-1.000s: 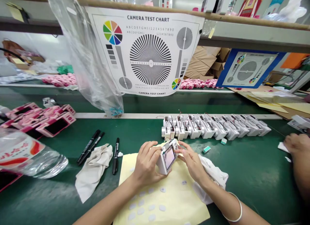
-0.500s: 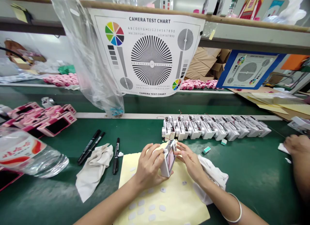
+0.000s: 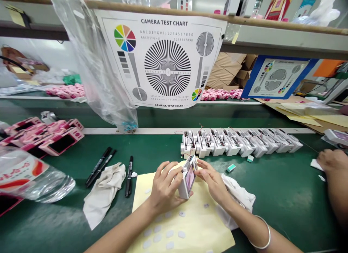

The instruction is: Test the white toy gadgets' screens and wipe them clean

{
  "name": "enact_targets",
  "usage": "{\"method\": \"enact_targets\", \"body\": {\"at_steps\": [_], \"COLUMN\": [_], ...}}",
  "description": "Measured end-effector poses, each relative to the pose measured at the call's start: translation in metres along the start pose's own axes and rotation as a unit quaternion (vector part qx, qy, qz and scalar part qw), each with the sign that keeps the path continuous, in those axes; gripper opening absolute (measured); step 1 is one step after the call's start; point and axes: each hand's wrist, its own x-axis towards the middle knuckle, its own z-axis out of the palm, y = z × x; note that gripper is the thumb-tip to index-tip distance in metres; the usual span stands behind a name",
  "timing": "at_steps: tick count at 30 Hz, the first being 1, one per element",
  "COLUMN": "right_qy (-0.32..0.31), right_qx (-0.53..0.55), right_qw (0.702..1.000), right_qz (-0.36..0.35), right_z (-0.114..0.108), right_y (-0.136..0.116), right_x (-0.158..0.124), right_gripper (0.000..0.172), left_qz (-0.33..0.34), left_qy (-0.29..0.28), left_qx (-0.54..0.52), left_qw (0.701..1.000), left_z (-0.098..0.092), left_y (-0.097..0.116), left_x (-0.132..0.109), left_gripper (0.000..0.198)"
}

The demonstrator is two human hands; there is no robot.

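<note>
My left hand [image 3: 165, 184] grips a white compact camera [image 3: 189, 178] from its left side, holding it up on edge with its lit rear screen facing right. My right hand [image 3: 212, 180] presses its fingertips against the camera's right side. Both hands are above a pale yellow sheet [image 3: 152, 184] dotted with several round grey-white stickers [image 3: 170, 233]. A crumpled white cloth [image 3: 236, 200] lies under my right wrist. Part of the camera is hidden by my fingers.
A row of opened white camera bodies [image 3: 239, 142] with wires stands just beyond my hands. Left of them are black marker pens [image 3: 99, 166], a beige cloth [image 3: 103, 195], a water bottle [image 3: 35, 180] and pink camera frames [image 3: 46, 138]. A co-worker's hand [image 3: 333, 160] rests at far right.
The camera has turned from showing its screen toward me to standing more on edge, with the screen facing right. My hands have drawn slightly closer around it.
</note>
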Motion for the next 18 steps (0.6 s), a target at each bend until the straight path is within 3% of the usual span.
{"method": "enact_targets", "body": {"at_steps": [3,7,13,18], "right_qy": [0.032,0.076,0.004,-0.004], "right_qx": [0.032,0.155,0.245,0.264], "right_qw": [0.999,0.983,0.962,0.955], "right_qz": [0.001,0.056,0.117,0.138], "right_z": [-0.002,-0.004,-0.001,0.002], "right_y": [0.000,-0.001,-0.008,-0.011], "right_x": [0.002,0.008,0.010,0.006], "right_gripper": [0.035,0.029,0.039,0.039], "left_qz": [-0.009,-0.054,-0.093,-0.111], "left_qy": [0.012,0.033,0.056,0.060], "left_qx": [-0.009,-0.057,-0.109,-0.128], "left_qw": [1.000,0.996,0.988,0.984], "left_z": [-0.001,-0.002,-0.006,-0.010], "left_y": [-0.002,-0.005,-0.006,-0.005], "left_x": [0.000,0.001,0.003,0.005], "left_gripper": [0.036,0.050,0.056,0.059]}}
